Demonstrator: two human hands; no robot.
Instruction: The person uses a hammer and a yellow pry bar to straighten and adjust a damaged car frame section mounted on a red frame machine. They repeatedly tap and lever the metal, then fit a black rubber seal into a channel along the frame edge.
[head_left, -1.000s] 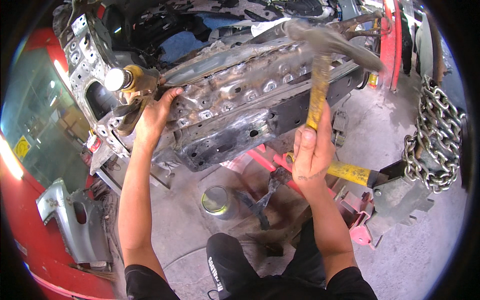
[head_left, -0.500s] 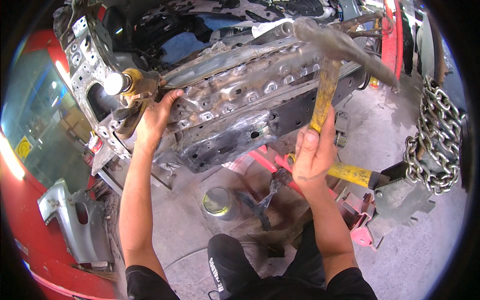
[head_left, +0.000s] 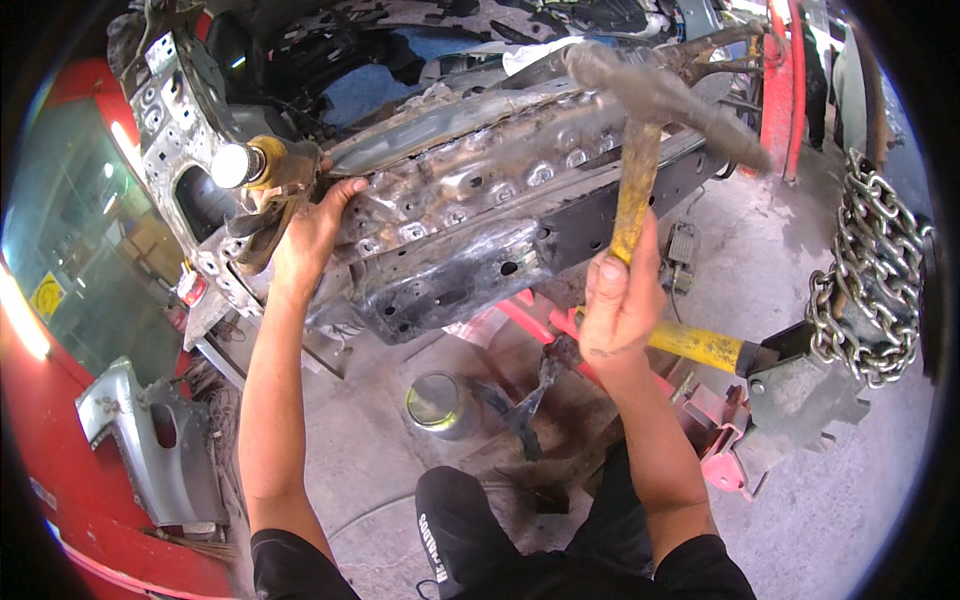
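My right hand (head_left: 622, 305) is closed around the worn yellow handle of a hammer (head_left: 636, 185), raised over the right part of a bare metal car body rail (head_left: 450, 190). The hammer's head is blurred by motion. At the rail's left end, my left hand (head_left: 308, 240) is wrapped round a stubby yellow-brown tool (head_left: 285, 163) with a bright round end. Its thumb lies along the rail and most of its fingers are hidden. A dark curved metal piece (head_left: 264, 235) sits beside that hand. Dents, holes and round weld marks cover the rail.
A heavy chain (head_left: 868, 270) hangs at the right, near a yellow bar (head_left: 700, 345) and red stand parts (head_left: 725, 470). Below the rail, a can (head_left: 434, 402) stands on the floor. A silver fender (head_left: 165, 450) leans by the red wall at left.
My right hand and the hammer have shifted slightly left, and the hammer's head is a little higher. My left hand has hardly moved.
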